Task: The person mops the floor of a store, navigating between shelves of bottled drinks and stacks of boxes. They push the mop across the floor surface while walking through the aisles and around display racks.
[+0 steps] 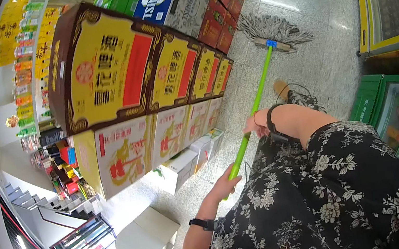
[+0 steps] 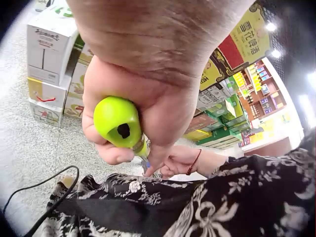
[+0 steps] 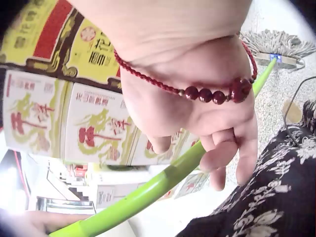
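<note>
A string mop with a bright green handle (image 1: 263, 82) slants across the head view. Its grey strands (image 1: 276, 30) lie spread on the floor at the top, below a blue joint (image 1: 271, 44). My left hand (image 1: 224, 184) grips the handle near its top end. That rounded green end (image 2: 111, 118), with a dark hole in it, pokes out of the fist in the left wrist view. Farther down the shaft, my right hand (image 1: 257, 122) holds it with curled fingers. The right wrist view shows the thumb and fingers (image 3: 217, 158) around the handle, partly hiding it.
Stacked beer cartons (image 1: 101, 72) line the left side, with white cartons (image 1: 124, 150) beneath. A yellow-framed freezer (image 1: 366, 17) and a green-framed cooler (image 1: 371, 95) stand on the right. Speckled floor (image 1: 311, 5) runs between them. A foot (image 1: 282, 88) stands near the handle.
</note>
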`<control>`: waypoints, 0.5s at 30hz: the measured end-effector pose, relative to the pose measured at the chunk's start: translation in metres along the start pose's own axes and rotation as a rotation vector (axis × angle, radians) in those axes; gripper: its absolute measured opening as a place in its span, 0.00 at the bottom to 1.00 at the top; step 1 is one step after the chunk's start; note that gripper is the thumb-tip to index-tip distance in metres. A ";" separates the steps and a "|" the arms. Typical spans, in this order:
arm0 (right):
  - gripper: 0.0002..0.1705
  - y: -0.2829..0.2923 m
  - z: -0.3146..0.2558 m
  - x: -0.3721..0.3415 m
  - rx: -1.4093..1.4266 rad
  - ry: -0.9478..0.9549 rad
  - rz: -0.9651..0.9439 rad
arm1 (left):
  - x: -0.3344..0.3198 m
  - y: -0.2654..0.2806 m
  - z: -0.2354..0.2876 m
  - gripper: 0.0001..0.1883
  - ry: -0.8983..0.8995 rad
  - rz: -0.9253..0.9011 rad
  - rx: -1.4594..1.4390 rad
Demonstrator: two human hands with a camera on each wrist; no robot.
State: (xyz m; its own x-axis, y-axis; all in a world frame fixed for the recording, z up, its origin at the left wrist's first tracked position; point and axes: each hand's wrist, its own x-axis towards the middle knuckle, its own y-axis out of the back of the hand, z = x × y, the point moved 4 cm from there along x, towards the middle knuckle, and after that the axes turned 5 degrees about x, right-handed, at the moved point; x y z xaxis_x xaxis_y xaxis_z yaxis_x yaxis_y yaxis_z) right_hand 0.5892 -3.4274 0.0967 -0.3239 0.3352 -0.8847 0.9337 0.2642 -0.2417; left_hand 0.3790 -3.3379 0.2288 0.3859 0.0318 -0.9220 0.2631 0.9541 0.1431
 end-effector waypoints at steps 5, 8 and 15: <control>0.42 -0.091 -0.022 0.032 -0.020 -0.061 -0.155 | -0.048 -0.026 -0.100 0.34 -0.081 0.034 0.031; 0.43 -0.130 -0.027 0.056 0.041 -0.023 -0.244 | -0.074 -0.037 -0.149 0.33 -0.291 0.135 0.136; 0.44 -0.146 -0.029 0.057 0.048 -0.056 -0.252 | -0.109 -0.030 -0.110 0.32 -0.104 0.032 0.081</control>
State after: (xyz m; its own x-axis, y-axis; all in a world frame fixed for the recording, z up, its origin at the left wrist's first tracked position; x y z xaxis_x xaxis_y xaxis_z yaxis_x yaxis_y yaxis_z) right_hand 0.4300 -3.4200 0.0929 -0.5398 0.2130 -0.8144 0.8310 0.2892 -0.4752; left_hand 0.2321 -3.3375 0.2851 0.4837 0.0268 -0.8748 0.3178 0.9259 0.2041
